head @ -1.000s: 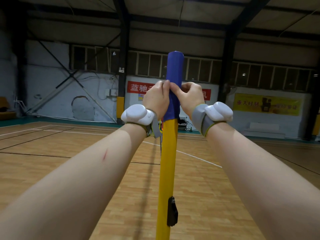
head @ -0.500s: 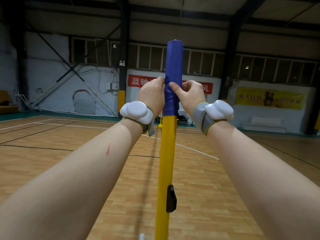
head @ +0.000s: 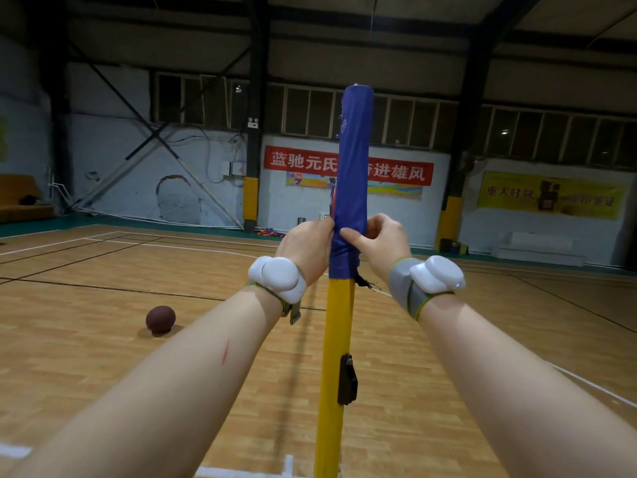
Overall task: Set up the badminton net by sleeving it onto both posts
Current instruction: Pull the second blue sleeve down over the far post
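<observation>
A yellow post (head: pixel 336 339) stands upright in front of me. The net's blue sleeve (head: pixel 353 160) covers its top part, down to a frayed lower hem just above the bare yellow. My left hand (head: pixel 306 246) grips the sleeve's lower end from the left. My right hand (head: pixel 377 241) pinches the same end from the right, thumb pressed on the cloth. Both wrists wear white devices. A black clamp (head: pixel 346 379) is fixed on the post lower down. The net's mesh is hidden behind the post.
A dark red ball (head: pixel 160 319) lies on the wooden court floor to the left. White and black court lines cross the floor. The far wall carries a red banner (head: pixel 396 169) and a yellow one (head: pixel 548 194). Steel columns (head: pixel 253 132) stand along the wall.
Both hands have slid the blue sleeve further down the post, so more blue shows above them. My view has shifted, bringing the ball into sight.
</observation>
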A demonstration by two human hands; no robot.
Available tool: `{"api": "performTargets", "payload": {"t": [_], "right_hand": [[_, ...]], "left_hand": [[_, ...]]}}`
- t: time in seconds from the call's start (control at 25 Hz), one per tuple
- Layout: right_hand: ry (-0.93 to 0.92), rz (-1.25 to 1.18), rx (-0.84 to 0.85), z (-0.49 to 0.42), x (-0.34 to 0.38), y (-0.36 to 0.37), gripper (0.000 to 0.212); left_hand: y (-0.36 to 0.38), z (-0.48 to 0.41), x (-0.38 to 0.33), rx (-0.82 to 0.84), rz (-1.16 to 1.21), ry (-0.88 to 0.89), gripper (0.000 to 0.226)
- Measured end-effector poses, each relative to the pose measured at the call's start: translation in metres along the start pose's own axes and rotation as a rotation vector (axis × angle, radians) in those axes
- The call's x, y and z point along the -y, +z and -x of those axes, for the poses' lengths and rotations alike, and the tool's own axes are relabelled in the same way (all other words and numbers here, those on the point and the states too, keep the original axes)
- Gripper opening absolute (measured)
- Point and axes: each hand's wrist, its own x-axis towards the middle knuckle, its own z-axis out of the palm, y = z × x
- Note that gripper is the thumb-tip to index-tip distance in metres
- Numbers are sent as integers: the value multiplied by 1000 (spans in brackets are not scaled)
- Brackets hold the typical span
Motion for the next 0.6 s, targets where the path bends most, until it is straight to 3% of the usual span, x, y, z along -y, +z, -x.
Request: {"api": "performTargets", "payload": {"t": [0.08, 0.2, 0.44, 0.6], "right_hand": [[-10, 18, 39, -1, 10, -8, 40], [-22, -112, -48, -20, 30, -22, 42], [-88, -172, -189, -67, 55, -33, 22], [-88, -98, -219, -74, 56, -29, 11]], "left_hand": [[-4, -2, 1, 39, -18, 10, 21], [-14, -11, 0, 57, 17, 17, 23], [-44, -61, -15, -190, 426, -103, 32], [-50, -84, -17, -226, 465, -177, 22]]}}
